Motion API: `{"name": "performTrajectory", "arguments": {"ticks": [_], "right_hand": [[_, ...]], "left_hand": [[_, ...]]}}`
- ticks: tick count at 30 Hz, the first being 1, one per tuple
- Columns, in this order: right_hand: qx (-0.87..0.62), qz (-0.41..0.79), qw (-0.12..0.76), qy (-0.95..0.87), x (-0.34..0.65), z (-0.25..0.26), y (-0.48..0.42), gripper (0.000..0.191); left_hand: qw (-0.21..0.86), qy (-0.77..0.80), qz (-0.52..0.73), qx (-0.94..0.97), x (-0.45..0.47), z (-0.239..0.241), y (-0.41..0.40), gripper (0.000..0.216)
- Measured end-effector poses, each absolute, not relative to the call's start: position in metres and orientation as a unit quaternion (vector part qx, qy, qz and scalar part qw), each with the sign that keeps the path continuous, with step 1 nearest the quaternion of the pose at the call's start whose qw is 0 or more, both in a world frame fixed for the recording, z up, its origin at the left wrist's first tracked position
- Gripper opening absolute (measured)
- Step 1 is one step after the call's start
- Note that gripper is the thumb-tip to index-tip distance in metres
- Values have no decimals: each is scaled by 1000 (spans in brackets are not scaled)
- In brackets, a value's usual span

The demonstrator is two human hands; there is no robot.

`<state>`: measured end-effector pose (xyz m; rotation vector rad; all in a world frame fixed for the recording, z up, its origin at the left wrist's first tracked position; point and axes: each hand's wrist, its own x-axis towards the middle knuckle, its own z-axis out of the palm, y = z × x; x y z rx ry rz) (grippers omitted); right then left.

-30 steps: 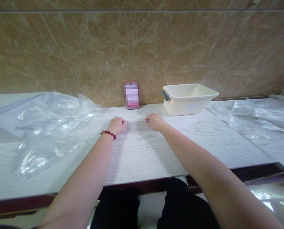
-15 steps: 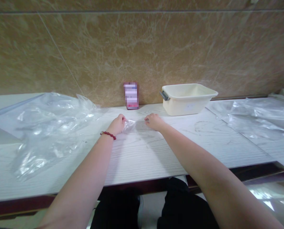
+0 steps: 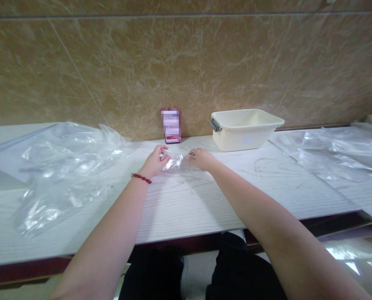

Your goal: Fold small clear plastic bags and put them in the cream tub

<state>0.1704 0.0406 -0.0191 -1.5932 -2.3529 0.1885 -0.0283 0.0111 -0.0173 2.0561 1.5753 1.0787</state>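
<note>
A small clear plastic bag (image 3: 176, 163) lies on the white table (image 3: 186, 200) between my two hands. My left hand (image 3: 154, 161), with a red bead bracelet at the wrist, pinches the bag's left edge with thumb and fingers. My right hand (image 3: 201, 159) is closed on the bag's right edge. The bag is slightly lifted and crumpled between them.
A heap of clear plastic bags (image 3: 64, 166) lies at the left, and more plastic sheets (image 3: 339, 150) at the right. A cream tub (image 3: 245, 128) with a grey handle stands against the marble wall. A small red-and-white box (image 3: 171, 125) leans on the wall behind my hands.
The small bag lay flat under my fists a second ago. My hands have pinched its edges and drawn it up into a crumpled shape; my left hand moved slightly toward the right.
</note>
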Motion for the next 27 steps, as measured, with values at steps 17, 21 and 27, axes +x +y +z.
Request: {"name": "performTrajectory", "arguments": {"ticks": [17, 21, 27], "right_hand": [[-392, 209, 254, -859, 167, 11, 17, 36], [-373, 298, 232, -847, 166, 12, 13, 34], [-392, 360, 305, -790, 161, 7, 15, 35]], "left_hand": [[413, 425, 508, 626, -11, 0, -3, 41], [458, 408, 547, 569, -10, 5, -5, 43], [557, 361, 592, 458, 3, 7, -8, 37]]}}
